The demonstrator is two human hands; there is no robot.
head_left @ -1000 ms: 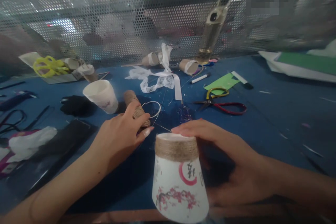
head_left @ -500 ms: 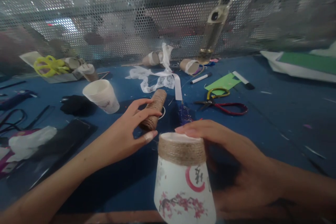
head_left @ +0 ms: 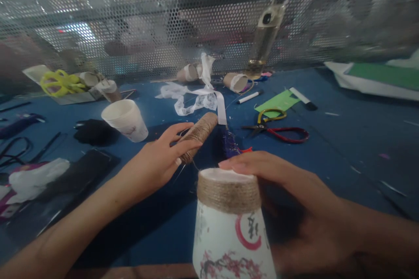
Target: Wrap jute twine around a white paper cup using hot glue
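Note:
In my right hand (head_left: 294, 200) is an upside-down paper cup (head_left: 232, 235) printed with pink blossoms, a red ring and dark characters. Several turns of jute twine (head_left: 229, 194) circle its upper end, and my fingertips rest on the cup's top rim. My left hand (head_left: 163, 152) is closed around a spool of brown twine (head_left: 199, 135), thumb on the near side, fingers over the top. A strand appears to run from the spool towards the cup. Just beyond the cup lies a dark blue glue gun-like tool (head_left: 231, 141), partly hidden by my right hand.
Red-and-yellow-handled scissors (head_left: 275, 128) lie right of centre near green paper (head_left: 278, 102) and a marker (head_left: 250, 96). Stacked paper cups (head_left: 126, 120) stand at left. White lace ribbon (head_left: 196, 102) and a tall bottle (head_left: 266, 37) are farther back, before a perforated metal screen (head_left: 147, 30).
The twine spool has turned in my left hand, its far end swinging right, and my left fingers have shifted along it. The cup has moved slightly down and turned a little.

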